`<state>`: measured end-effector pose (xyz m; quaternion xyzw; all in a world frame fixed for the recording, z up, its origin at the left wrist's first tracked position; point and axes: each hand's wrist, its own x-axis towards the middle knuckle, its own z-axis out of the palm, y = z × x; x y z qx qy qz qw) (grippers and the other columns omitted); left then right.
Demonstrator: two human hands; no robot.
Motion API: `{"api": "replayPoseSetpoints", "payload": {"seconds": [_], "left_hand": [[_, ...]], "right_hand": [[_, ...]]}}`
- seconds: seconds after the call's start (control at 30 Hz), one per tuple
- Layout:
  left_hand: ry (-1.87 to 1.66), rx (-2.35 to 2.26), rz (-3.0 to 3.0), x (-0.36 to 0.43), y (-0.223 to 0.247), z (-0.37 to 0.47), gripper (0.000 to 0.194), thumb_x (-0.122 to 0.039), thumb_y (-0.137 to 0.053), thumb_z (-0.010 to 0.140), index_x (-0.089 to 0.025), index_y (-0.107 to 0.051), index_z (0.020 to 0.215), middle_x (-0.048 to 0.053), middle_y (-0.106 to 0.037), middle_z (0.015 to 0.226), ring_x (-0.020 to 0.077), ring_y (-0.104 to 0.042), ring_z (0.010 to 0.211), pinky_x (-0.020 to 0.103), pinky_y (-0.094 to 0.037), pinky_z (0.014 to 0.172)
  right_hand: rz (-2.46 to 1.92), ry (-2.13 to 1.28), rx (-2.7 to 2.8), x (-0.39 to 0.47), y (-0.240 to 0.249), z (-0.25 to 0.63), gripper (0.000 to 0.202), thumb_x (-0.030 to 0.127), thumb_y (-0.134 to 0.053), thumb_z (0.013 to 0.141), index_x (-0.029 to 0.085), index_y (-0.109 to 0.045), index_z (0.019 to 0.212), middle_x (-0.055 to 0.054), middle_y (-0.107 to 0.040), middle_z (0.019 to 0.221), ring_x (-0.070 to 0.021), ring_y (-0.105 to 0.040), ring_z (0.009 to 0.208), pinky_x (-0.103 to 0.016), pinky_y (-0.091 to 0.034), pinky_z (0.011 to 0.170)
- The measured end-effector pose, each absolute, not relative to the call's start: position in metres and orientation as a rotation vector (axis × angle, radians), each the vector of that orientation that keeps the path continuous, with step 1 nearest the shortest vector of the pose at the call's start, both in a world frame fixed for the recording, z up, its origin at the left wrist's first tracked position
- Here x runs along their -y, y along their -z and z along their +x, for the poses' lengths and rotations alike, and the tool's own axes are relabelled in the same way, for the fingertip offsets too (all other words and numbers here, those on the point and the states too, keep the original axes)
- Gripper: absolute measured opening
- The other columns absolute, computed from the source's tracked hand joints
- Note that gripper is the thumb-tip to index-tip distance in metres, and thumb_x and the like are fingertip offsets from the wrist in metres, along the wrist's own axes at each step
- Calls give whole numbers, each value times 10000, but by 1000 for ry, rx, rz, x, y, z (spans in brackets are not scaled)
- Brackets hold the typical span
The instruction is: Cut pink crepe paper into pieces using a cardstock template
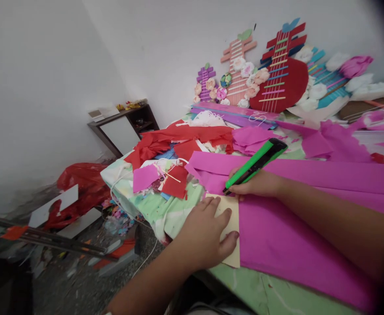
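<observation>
My right hand (255, 186) is closed around a green and black utility knife (257, 164). The knife slants down to the left, its tip at the top edge of a cream card (233, 258). Fingers spread, my left hand (208, 236) lies flat on that card and covers much of it. Beneath the card is a wide folded sheet of magenta crepe paper (287, 249), which stretches to the right under my right forearm. Whether the tip touches the paper is too small to tell.
Red paper scraps (192, 135) and a pink square (145, 177) lie on the green-covered table (257, 288). Decorated guitar shapes (285, 83) lean against the wall. A low cabinet (119, 131) stands behind, and red plastic (83, 179) lies on the littered floor.
</observation>
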<state>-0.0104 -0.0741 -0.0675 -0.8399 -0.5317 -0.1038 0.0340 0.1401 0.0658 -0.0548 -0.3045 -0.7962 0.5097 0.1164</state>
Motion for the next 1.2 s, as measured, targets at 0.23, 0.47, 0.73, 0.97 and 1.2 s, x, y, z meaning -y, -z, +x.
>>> {"api": "replayPoseSetpoints", "payload": {"seconds": [0.23, 0.47, 0.73, 0.97, 1.2], "left_hand": [[331, 1595, -2607, 73, 68, -12, 416, -394, -409, 793, -115, -519, 1081, 191, -484, 1185, 307, -429, 1104, 480, -323, 910], [321, 1545, -2648, 71, 67, -11, 384, -346, -400, 801, -107, -501, 1084, 160, -463, 1222, 269, -425, 1105, 451, -283, 958], [338, 1538, -2656, 71, 67, -11, 365, -338, -407, 798, -113, -502, 1068, 151, -482, 1203, 256, -429, 1097, 450, -291, 955], [359, 1535, -2657, 70, 69, -12, 378, -343, -412, 791, -111, -502, 1075, 157, -474, 1209, 263, -430, 1094, 452, -284, 960], [330, 1564, -2671, 69, 69, -12, 389, -348, -407, 788, -104, -508, 1073, 163, -468, 1211, 269, -429, 1092, 450, -272, 964]], "right_hand": [[-891, -1415, 2395, -66, 52, 142, 101, 250, -528, 660, 163, -565, 696, 13, -588, 547, -106, -565, 514, -212, -458, 524], [-828, -1255, 2479, -63, 55, 139, 86, 259, -507, 663, 175, -527, 657, 47, -519, 469, -88, -510, 453, -198, -413, 468], [-862, -1362, 2446, -65, 49, 141, 73, 234, -517, 635, 173, -546, 662, 38, -532, 510, -91, -512, 471, -200, -418, 466], [-886, -1418, 2399, -66, 47, 147, 265, 201, -540, 619, 186, -562, 883, 27, -582, 605, -84, -516, 464, -198, -430, 456], [-758, -1381, 2403, -65, 43, 147, 161, 219, -507, 681, 150, -565, 814, 10, -569, 592, -86, -528, 505, -192, -440, 499]]}}
